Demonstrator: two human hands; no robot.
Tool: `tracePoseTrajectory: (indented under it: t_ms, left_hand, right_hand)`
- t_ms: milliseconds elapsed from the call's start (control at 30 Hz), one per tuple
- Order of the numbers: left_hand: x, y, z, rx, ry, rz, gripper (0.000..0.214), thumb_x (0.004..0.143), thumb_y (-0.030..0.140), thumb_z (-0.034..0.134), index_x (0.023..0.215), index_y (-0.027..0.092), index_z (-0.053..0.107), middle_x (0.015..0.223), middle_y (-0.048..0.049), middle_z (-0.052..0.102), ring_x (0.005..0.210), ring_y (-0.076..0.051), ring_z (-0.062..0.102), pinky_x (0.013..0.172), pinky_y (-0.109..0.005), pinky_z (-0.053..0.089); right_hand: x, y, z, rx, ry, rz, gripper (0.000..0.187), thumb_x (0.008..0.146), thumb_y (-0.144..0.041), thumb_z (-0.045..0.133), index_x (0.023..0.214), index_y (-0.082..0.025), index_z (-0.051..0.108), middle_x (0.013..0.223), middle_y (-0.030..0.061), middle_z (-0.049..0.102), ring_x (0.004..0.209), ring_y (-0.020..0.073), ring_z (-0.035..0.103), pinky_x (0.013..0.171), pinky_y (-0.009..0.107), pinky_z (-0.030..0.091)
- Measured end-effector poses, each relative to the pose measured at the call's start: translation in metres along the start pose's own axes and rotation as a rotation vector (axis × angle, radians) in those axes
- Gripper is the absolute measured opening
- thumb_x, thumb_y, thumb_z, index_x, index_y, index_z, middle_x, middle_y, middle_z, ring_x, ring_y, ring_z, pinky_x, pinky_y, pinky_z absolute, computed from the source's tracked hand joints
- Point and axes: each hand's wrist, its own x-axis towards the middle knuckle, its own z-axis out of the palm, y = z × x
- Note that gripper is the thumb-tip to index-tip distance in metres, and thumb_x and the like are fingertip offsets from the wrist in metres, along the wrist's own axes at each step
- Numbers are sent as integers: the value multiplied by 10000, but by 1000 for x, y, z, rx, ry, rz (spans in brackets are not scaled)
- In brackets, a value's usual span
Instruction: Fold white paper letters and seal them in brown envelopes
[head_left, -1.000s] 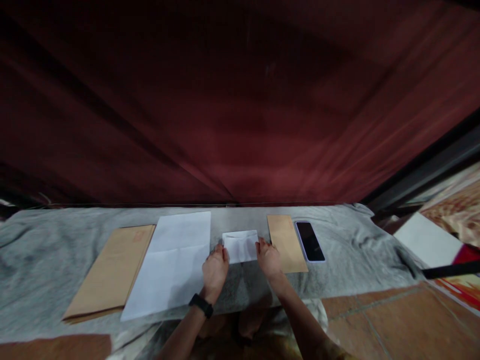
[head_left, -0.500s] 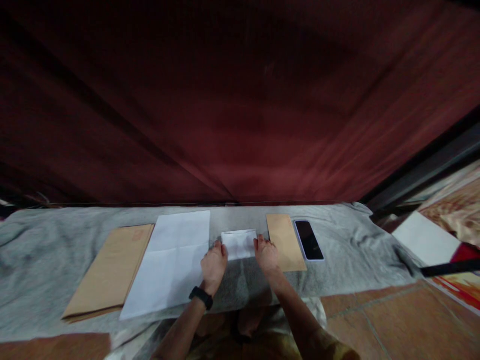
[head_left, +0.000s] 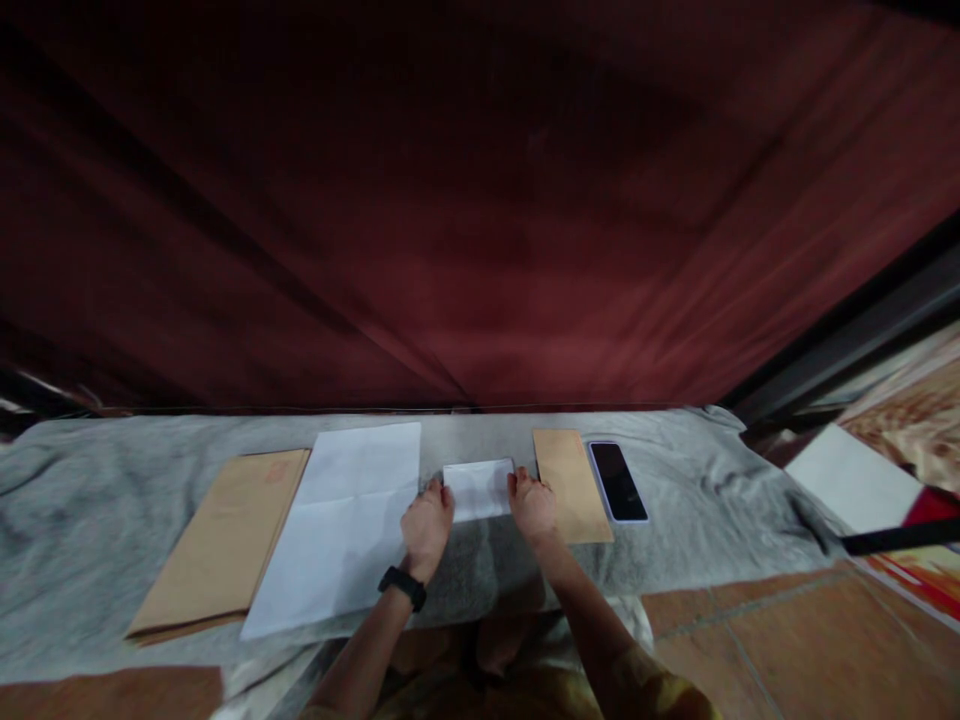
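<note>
A small folded white paper (head_left: 480, 490) lies on the grey cloth between my two hands. My left hand (head_left: 427, 518) pinches its left edge, with a dark watch on the wrist. At the opposite edge, the fingers of my right hand (head_left: 532, 503) are closed on the paper. Part of that hand overlaps a small brown envelope (head_left: 576, 485). Left of my left hand is a large white sheet (head_left: 341, 530) with a crease across it.
Large brown envelopes (head_left: 221, 540) lie stacked at the left, beside the white sheet. A phone (head_left: 619, 482) rests right of the small envelope. The grey cloth (head_left: 697, 500) covers the surface, with a red curtain (head_left: 480, 250) behind it and a tiled floor (head_left: 750, 640) in front.
The folded paper's upper edge, slightly parted before, now looks flatter and closed. Both hands stay at the paper's sides, almost unmoved.
</note>
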Motion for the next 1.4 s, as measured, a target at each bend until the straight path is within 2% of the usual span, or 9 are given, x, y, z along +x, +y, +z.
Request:
tracePoseTrajectory:
  t_ms: [100, 300, 700, 1100, 1400]
  left_hand:
    - [-1, 1, 1, 11, 11, 3, 389, 1032, 320, 334, 1206, 140, 631, 981, -139, 767, 910, -248, 738, 755, -312, 512]
    - [-1, 1, 6, 37, 52, 18, 400, 1039, 320, 321, 1217, 131, 627, 915, -139, 765, 871, -248, 747, 743, -314, 520]
    - [2, -1, 19, 100, 145, 70, 425, 1048, 306, 303, 1202, 94, 637, 837, -160, 760, 816, -284, 759, 678, -337, 534]
    - [7, -7, 32, 103, 222, 135, 417, 1043, 276, 326, 1227, 69, 638, 755, -167, 737, 746, -281, 749, 648, -333, 526]
    - [7, -8, 32, 121, 239, 179, 417, 1044, 258, 306, 1256, 65, 610, 706, -144, 715, 705, -276, 741, 621, -333, 526]
  right_hand:
    - [1, 0, 2, -222, 15, -23, 315, 1040, -336, 447, 1073, -135, 687, 759, 158, 742, 712, 256, 725, 702, 352, 534]
    - [5, -2, 0, -392, -34, -96, 346, 1052, -287, 394, 1105, -122, 693, 752, 159, 757, 694, 259, 742, 666, 348, 552]
    - [6, -6, 0, -475, -59, -97, 311, 1044, -267, 431, 1149, -102, 673, 771, 141, 771, 707, 231, 757, 639, 279, 535]
    - [7, -9, 1, -519, -59, -93, 289, 1030, -266, 482, 1191, -95, 652, 762, 140, 765, 695, 226, 761, 614, 263, 517]
    - [6, -14, 2, -557, -47, -80, 298, 1025, -247, 462, 1206, -68, 617, 742, 146, 748, 687, 209, 753, 599, 243, 500]
